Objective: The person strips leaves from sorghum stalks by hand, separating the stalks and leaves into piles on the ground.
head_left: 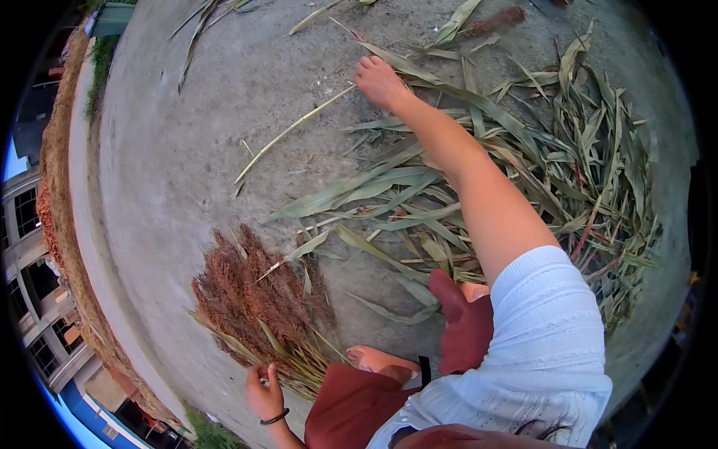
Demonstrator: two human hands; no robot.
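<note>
My right hand (381, 84) reaches far forward over the concrete, its fingers closed around the end of a pale sorghum stalk (295, 135). The stalk slants down to the left along the ground. A long green leaf (404, 66) passes just behind that hand. My left hand (266, 393), with a dark band at the wrist, is low at the left, fingers loosely bent and apart, with nothing visible in them. Beside it lies a bundle of reddish-brown sorghum heads (262, 292), its stems (303, 367) pointing toward my feet.
A broad heap of dry leaves and stalks (591, 157) spreads on the right, partly under my right arm. Another reddish seed head (495, 22) lies at the top. My sandalled foot (383, 364) is near the bundle. A kerb (93, 247) and buildings run along the left.
</note>
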